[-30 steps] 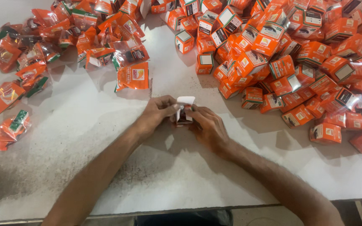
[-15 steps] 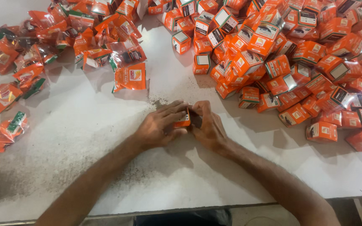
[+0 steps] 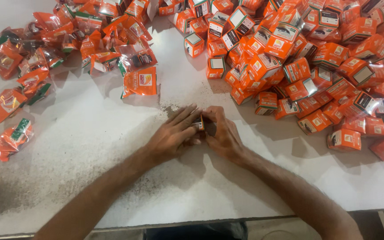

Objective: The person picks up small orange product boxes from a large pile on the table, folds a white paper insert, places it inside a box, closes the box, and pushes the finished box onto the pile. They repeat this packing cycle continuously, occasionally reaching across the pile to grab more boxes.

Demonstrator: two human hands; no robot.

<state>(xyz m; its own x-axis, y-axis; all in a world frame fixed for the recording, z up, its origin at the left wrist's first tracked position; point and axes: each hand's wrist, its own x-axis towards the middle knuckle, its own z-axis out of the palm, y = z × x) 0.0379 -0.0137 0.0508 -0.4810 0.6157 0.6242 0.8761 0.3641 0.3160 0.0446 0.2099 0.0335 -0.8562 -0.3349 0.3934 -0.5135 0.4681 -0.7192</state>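
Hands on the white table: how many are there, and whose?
2, both the camera wearer's. The left hand and right hand meet at the table's middle, closed together around a small orange box, mostly hidden between them. No other person's hands show.

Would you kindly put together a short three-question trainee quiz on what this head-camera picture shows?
1. True or false: both hands close around one small orange box.
2. Where does the pile of small orange boxes lie: A) upper right, B) lower left, C) under the forearms?
3. Fill in: the clear and orange plastic packets lie on the white ____.

Key:
1. True: left hand and right hand meet on it.
2. A.
3. table.
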